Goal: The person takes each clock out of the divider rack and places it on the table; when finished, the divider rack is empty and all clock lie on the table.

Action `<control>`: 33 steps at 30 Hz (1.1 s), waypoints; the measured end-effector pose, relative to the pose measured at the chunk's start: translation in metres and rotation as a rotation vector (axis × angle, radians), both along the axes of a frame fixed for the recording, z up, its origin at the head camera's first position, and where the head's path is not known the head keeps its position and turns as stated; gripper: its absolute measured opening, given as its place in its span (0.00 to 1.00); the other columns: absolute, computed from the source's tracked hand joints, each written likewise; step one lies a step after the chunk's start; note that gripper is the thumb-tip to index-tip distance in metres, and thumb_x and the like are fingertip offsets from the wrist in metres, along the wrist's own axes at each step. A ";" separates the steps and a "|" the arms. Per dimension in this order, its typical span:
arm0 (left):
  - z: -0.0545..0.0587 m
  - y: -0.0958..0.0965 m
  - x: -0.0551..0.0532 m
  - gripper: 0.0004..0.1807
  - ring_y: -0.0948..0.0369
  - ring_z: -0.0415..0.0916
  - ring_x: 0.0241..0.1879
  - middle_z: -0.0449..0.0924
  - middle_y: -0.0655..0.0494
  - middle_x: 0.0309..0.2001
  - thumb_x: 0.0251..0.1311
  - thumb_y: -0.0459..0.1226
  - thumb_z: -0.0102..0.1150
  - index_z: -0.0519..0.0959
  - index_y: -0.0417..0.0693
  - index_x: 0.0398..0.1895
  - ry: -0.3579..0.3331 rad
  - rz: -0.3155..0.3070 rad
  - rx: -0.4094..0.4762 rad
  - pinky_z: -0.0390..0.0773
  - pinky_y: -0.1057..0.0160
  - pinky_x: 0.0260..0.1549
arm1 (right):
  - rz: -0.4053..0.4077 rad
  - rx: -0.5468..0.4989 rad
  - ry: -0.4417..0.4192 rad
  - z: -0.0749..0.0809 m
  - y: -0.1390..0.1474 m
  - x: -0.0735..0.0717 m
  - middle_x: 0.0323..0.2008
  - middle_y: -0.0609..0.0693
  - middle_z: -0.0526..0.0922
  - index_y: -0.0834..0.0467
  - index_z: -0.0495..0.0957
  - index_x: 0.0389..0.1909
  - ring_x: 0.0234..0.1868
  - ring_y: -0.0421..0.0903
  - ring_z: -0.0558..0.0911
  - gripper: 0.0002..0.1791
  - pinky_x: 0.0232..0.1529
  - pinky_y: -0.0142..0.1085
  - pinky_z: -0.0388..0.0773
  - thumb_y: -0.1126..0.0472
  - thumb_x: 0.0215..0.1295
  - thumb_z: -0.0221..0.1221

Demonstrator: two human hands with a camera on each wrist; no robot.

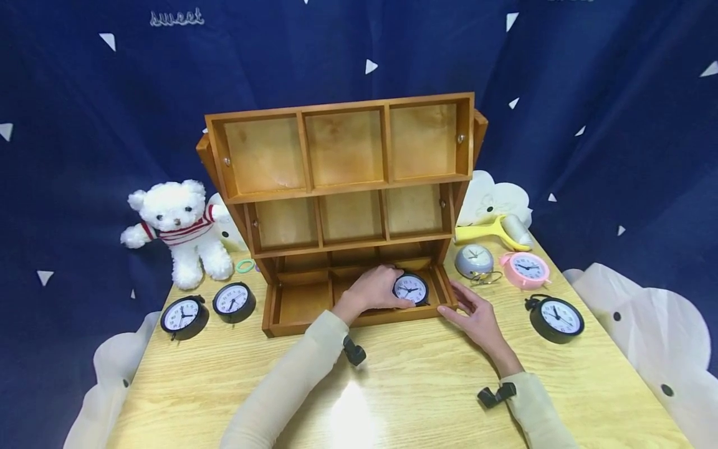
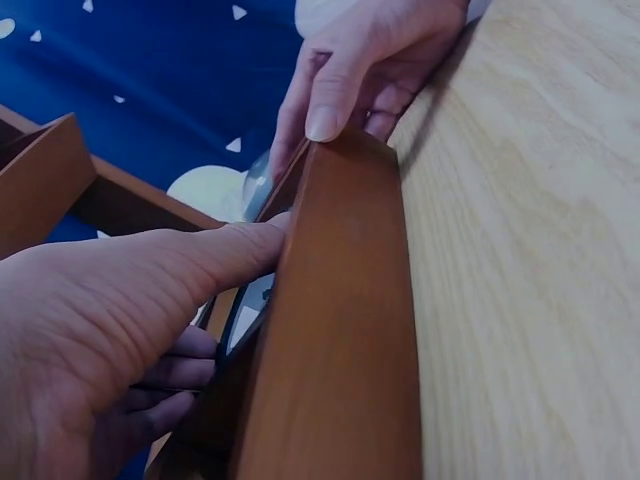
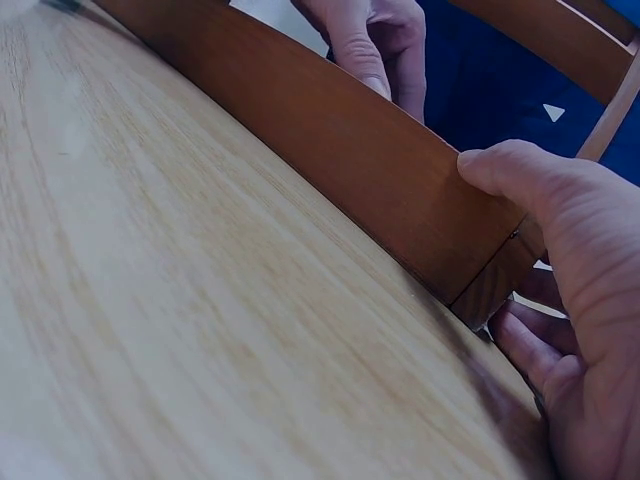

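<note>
A black round alarm clock [image 1: 411, 289] with a white face sits in the right compartment of the lowest tier of a wooden tiered organizer [image 1: 303, 328]. My left hand [image 1: 374, 289] grips this clock from its left side, thumb toward the front wall. In the left wrist view, the thumb of the left hand [image 2: 150, 300] lies along the inside of the front wall, and most of the clock is hidden. My right hand [image 1: 477, 318] holds the front right corner of that tier. Its thumb presses on the top edge in the right wrist view, fingers around the outer side.
Left of the organizer stand two black clocks [image 1: 233, 302] and a white teddy bear [image 1: 178, 231]. On the right are a grey clock [image 1: 474, 260], a pink clock [image 1: 526, 269], another black clock [image 1: 556, 318] and a yellow-handled roller [image 1: 493, 232]. Pale wood tabletop [image 1: 415, 380] lies in front.
</note>
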State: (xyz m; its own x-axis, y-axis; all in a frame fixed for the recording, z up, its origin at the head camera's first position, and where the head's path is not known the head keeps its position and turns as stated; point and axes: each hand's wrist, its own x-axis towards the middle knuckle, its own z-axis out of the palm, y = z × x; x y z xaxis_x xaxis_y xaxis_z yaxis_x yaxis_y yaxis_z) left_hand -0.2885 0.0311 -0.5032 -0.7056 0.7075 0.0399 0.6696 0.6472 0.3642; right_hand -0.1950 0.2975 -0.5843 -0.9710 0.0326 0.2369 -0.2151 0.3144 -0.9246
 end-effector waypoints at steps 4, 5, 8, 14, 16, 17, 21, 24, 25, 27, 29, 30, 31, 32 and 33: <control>-0.001 0.003 0.002 0.32 0.67 0.77 0.34 0.85 0.59 0.39 0.54 0.63 0.74 0.84 0.48 0.47 0.021 0.005 0.008 0.80 0.68 0.34 | 0.000 0.006 0.002 0.001 0.001 0.001 0.69 0.64 0.75 0.63 0.71 0.74 0.62 0.32 0.77 0.39 0.60 0.20 0.74 0.62 0.63 0.74; -0.001 0.002 0.002 0.33 0.67 0.77 0.34 0.85 0.59 0.39 0.54 0.64 0.74 0.84 0.47 0.47 0.024 0.006 0.009 0.80 0.68 0.33 | 0.002 0.008 0.005 0.001 0.001 0.001 0.69 0.65 0.75 0.63 0.70 0.74 0.62 0.32 0.77 0.39 0.60 0.20 0.74 0.63 0.63 0.74; 0.000 0.003 0.000 0.34 0.67 0.78 0.35 0.85 0.58 0.40 0.54 0.64 0.74 0.84 0.47 0.49 0.027 -0.002 0.016 0.81 0.68 0.34 | 0.000 -0.001 0.009 0.001 0.002 0.000 0.69 0.66 0.75 0.64 0.70 0.74 0.61 0.31 0.77 0.39 0.60 0.20 0.75 0.63 0.63 0.74; 0.001 0.000 -0.007 0.45 0.62 0.82 0.48 0.85 0.52 0.54 0.55 0.61 0.75 0.77 0.39 0.67 -0.033 -0.045 0.001 0.83 0.65 0.49 | 0.002 -0.016 0.010 0.000 0.001 -0.001 0.69 0.65 0.76 0.64 0.71 0.73 0.63 0.38 0.78 0.39 0.59 0.20 0.75 0.64 0.62 0.74; 0.002 -0.002 -0.008 0.48 0.60 0.81 0.52 0.84 0.50 0.57 0.56 0.60 0.75 0.74 0.36 0.71 -0.055 -0.055 -0.014 0.82 0.63 0.53 | 0.002 -0.014 0.011 -0.001 0.001 -0.001 0.69 0.65 0.75 0.64 0.71 0.73 0.64 0.38 0.78 0.39 0.59 0.20 0.74 0.64 0.62 0.74; 0.002 -0.002 -0.008 0.49 0.60 0.81 0.53 0.84 0.49 0.58 0.56 0.59 0.75 0.73 0.36 0.71 -0.063 -0.057 -0.024 0.81 0.63 0.54 | 0.002 -0.010 0.010 -0.001 0.000 0.000 0.69 0.65 0.75 0.64 0.71 0.73 0.64 0.38 0.78 0.39 0.59 0.20 0.74 0.64 0.62 0.74; 0.003 -0.001 -0.008 0.49 0.59 0.81 0.53 0.84 0.50 0.58 0.56 0.60 0.74 0.74 0.37 0.71 -0.052 -0.057 -0.056 0.81 0.63 0.55 | 0.002 -0.011 0.006 -0.001 0.001 0.001 0.70 0.65 0.75 0.64 0.71 0.73 0.61 0.29 0.76 0.39 0.60 0.20 0.74 0.63 0.62 0.74; 0.004 0.000 -0.008 0.47 0.60 0.81 0.51 0.85 0.51 0.55 0.55 0.60 0.75 0.75 0.38 0.70 -0.044 -0.059 -0.062 0.82 0.63 0.52 | 0.003 -0.014 0.002 -0.001 0.001 0.001 0.70 0.64 0.75 0.63 0.71 0.74 0.63 0.32 0.77 0.39 0.60 0.20 0.74 0.63 0.62 0.74; 0.004 0.000 -0.008 0.46 0.61 0.81 0.49 0.85 0.52 0.53 0.55 0.60 0.75 0.76 0.38 0.68 -0.043 -0.060 -0.061 0.82 0.64 0.50 | 0.003 -0.014 0.002 -0.001 0.001 0.000 0.70 0.64 0.75 0.63 0.71 0.74 0.64 0.35 0.77 0.39 0.60 0.20 0.74 0.63 0.62 0.74; 0.004 0.001 -0.009 0.44 0.62 0.81 0.46 0.86 0.53 0.50 0.54 0.60 0.75 0.78 0.39 0.66 -0.038 -0.065 -0.061 0.82 0.65 0.47 | 0.005 -0.014 0.002 -0.001 0.002 0.000 0.70 0.64 0.75 0.63 0.71 0.74 0.65 0.42 0.77 0.39 0.60 0.20 0.74 0.64 0.62 0.74; 0.004 0.002 -0.009 0.43 0.63 0.80 0.43 0.85 0.54 0.48 0.54 0.60 0.76 0.79 0.40 0.65 -0.035 -0.068 -0.062 0.82 0.65 0.45 | 0.009 -0.013 0.005 -0.001 0.002 0.000 0.70 0.65 0.75 0.64 0.70 0.74 0.67 0.50 0.77 0.39 0.60 0.20 0.74 0.64 0.63 0.74; 0.004 0.002 -0.010 0.42 0.63 0.80 0.43 0.85 0.55 0.47 0.54 0.60 0.76 0.79 0.40 0.64 -0.037 -0.068 -0.062 0.82 0.66 0.44 | 0.010 -0.013 0.006 -0.001 0.002 0.000 0.70 0.65 0.74 0.64 0.70 0.74 0.67 0.54 0.76 0.39 0.60 0.20 0.74 0.65 0.63 0.74; 0.004 0.002 -0.010 0.42 0.63 0.80 0.43 0.85 0.55 0.48 0.54 0.59 0.76 0.79 0.40 0.64 -0.040 -0.067 -0.061 0.82 0.66 0.44 | 0.012 -0.011 0.007 -0.001 0.001 0.000 0.70 0.65 0.74 0.64 0.70 0.74 0.67 0.56 0.76 0.39 0.60 0.20 0.74 0.65 0.63 0.73; 0.004 0.002 -0.010 0.42 0.64 0.79 0.43 0.85 0.55 0.48 0.54 0.59 0.76 0.79 0.41 0.64 -0.041 -0.066 -0.062 0.82 0.66 0.45 | 0.012 -0.014 0.007 -0.001 0.001 0.000 0.70 0.65 0.74 0.64 0.70 0.74 0.68 0.58 0.75 0.39 0.60 0.20 0.74 0.65 0.63 0.73; 0.003 0.002 -0.010 0.42 0.64 0.79 0.43 0.85 0.55 0.48 0.54 0.59 0.76 0.79 0.41 0.65 -0.045 -0.066 -0.060 0.82 0.65 0.45 | 0.013 -0.016 0.007 0.000 0.001 0.000 0.70 0.65 0.74 0.64 0.70 0.74 0.68 0.60 0.75 0.39 0.60 0.20 0.74 0.65 0.63 0.73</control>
